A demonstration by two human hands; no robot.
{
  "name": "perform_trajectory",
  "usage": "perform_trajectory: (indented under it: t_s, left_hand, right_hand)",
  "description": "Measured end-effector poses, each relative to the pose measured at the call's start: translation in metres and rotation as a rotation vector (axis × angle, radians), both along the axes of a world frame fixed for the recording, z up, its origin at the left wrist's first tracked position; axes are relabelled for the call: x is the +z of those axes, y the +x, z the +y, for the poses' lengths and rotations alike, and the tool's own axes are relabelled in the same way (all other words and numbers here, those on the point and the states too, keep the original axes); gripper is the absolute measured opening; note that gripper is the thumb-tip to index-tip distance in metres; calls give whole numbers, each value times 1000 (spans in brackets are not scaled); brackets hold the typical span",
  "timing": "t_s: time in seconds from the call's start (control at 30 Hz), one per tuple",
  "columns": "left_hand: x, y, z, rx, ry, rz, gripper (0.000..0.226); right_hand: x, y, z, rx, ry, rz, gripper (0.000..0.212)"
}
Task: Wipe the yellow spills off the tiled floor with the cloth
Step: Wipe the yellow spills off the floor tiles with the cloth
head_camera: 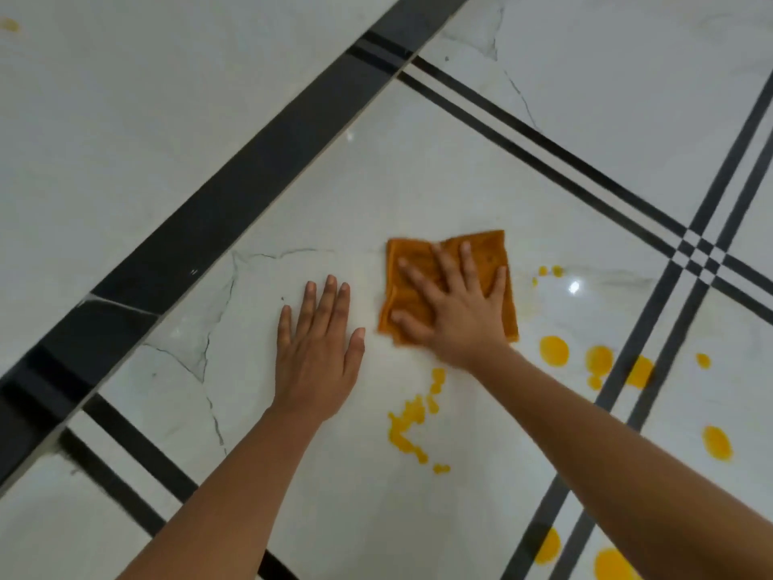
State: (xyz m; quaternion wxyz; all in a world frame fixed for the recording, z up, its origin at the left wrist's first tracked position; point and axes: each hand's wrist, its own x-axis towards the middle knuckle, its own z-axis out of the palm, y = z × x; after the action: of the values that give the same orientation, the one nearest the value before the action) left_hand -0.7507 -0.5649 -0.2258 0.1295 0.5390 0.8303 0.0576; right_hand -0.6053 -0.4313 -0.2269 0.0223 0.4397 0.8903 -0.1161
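An orange folded cloth [489, 249] lies flat on the white marbled tiled floor [376, 182]. My right hand [451, 307] presses down on the cloth with fingers spread. My left hand [318, 353] rests flat on the bare tile just left of the cloth, fingers apart, holding nothing. Yellow spills dot the floor: a splattered streak [412, 424] below my right wrist, round drops [554, 350] to the right of the cloth, small drops [550, 270] near the cloth's right edge, and larger blobs [613, 565] at the bottom right.
Black inlay bands cross the floor: a wide one [251, 173] runs diagonally at left, and thin double stripes [698, 255] intersect at right. A faint yellow mark [9, 25] sits at the far top left. Another yellow drop [716, 443] lies at right.
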Motion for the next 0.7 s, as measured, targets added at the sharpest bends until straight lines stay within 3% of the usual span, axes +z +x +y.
perform_trajectory:
  t_s: [0.1, 0.27, 0.43, 0.6, 0.7]
  left_hand:
    - [-1, 5, -12, -59, 18, 11, 60]
    - [-6, 12, -41, -116, 27, 31, 58]
    - [-5, 17, -60, -136, 19, 62, 59]
    - [0, 31, -72, -82, -4, 20, 65]
    - [5, 38, -74, -86, -24, 26, 68]
  right_hand:
    - [-2, 53, -43, 187, 51, -6, 70]
    - [3, 12, -38, -210, -56, -27, 70]
    - [-2, 73, -120, 125, 36, -15, 70]
    - [6, 31, -103, -190, -90, -29, 74]
    - [1, 72, -149, 127, 7, -23, 72]
